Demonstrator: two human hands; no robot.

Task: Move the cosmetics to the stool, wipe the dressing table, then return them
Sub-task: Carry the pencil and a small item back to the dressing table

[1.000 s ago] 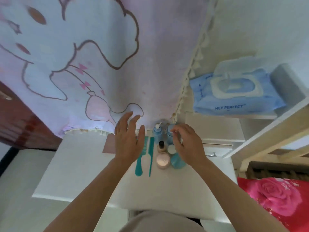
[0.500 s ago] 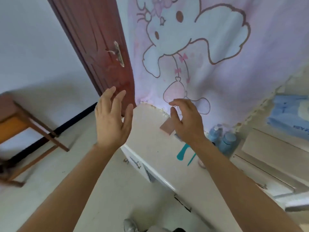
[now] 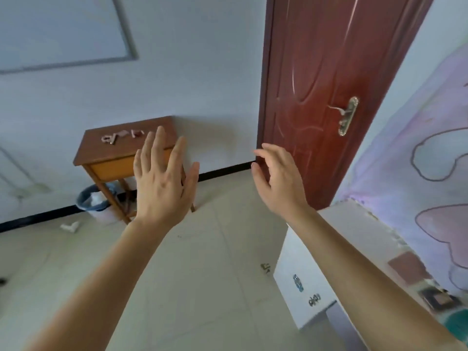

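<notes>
Left hand (image 3: 162, 188) and right hand (image 3: 281, 186) have swung toward the square wooden stool (image 3: 97, 153).

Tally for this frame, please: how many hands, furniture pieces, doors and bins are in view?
Bare hands: 2, left hand, right hand
Furniture: 2, brown wooden stool, white dressing table
Doors: 1, red-brown wooden door
Bins: 1, blue round waste bin
Total: 6

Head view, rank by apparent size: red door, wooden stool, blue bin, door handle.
1. red door, cut off by the top of the frame
2. wooden stool, partly hidden
3. blue bin, partly behind a stool leg
4. door handle
The gaps are clear, so nearness to the camera does not change the order.
</notes>
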